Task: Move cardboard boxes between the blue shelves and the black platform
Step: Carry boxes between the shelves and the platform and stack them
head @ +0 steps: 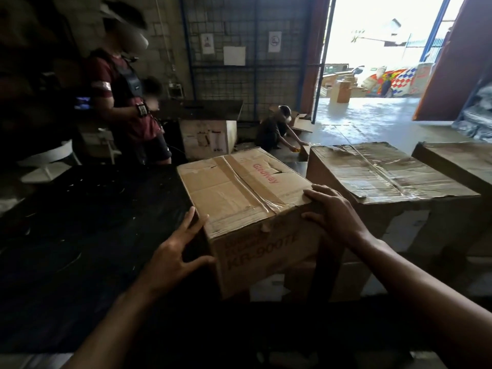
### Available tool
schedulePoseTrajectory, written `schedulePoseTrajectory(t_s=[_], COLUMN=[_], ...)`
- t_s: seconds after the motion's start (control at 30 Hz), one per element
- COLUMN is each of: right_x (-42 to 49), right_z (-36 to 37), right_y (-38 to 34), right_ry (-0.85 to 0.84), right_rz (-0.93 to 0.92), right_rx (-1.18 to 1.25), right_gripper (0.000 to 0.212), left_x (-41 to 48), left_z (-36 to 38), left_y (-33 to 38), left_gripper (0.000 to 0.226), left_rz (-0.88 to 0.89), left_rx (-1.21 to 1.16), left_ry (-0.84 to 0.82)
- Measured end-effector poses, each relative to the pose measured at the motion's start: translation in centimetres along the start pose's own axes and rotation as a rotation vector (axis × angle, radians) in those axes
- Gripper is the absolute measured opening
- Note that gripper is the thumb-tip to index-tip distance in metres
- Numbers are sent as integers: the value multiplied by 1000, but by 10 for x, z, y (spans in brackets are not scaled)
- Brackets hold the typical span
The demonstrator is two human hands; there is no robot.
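Observation:
A taped brown cardboard box (239, 193) with red lettering on its lid sits at the right edge of the black platform (87, 235). My left hand (178, 251) presses flat against the box's left side near its front corner, fingers spread. My right hand (332, 211) lies over the box's near right top corner, fingers curled onto the lid. To the right stands a second taped box (383, 171), with a third box (458, 161) partly cut off at the frame edge. No blue shelves show in this view.
A person in a maroon shirt (125, 102) stands at the platform's far side. Another person (274, 129) crouches on the floor by flattened cardboard. A white box (207, 139) sits behind. An open doorway (372, 62) lies to the back right.

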State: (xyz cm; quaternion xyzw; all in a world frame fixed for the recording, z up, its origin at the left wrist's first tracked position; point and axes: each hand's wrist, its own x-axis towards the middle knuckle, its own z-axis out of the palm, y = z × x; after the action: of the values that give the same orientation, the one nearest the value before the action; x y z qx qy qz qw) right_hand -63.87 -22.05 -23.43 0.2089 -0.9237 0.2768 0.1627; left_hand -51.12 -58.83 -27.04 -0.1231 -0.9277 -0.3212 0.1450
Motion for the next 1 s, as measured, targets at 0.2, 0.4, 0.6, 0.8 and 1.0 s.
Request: schedulePoseTrajectory(t_s=[0.2,0.4,0.6,0.8,1.0], right_x=[-3,-12,-26,-36,-19], right_z=[14,20,18,53,61], right_y=[-2,-22,-55,-90,-80], right_ry=[91,55,-28,-97,29], right_rz=[44,3,-18,-44,-53], right_rx=[10,62,98,71,37], right_gripper=[60,55,82,115,97], left_x=[42,52,98,103,96], left_z=[-13,37,-7,9,4], left_y=[-14,20,-40,-45,-45], left_gripper=[107,100,100,113,102], left_rz=[54,131,94,75,90], left_rx=[147,157,200,188,232], left_ry=[-100,65,-106,9,65])
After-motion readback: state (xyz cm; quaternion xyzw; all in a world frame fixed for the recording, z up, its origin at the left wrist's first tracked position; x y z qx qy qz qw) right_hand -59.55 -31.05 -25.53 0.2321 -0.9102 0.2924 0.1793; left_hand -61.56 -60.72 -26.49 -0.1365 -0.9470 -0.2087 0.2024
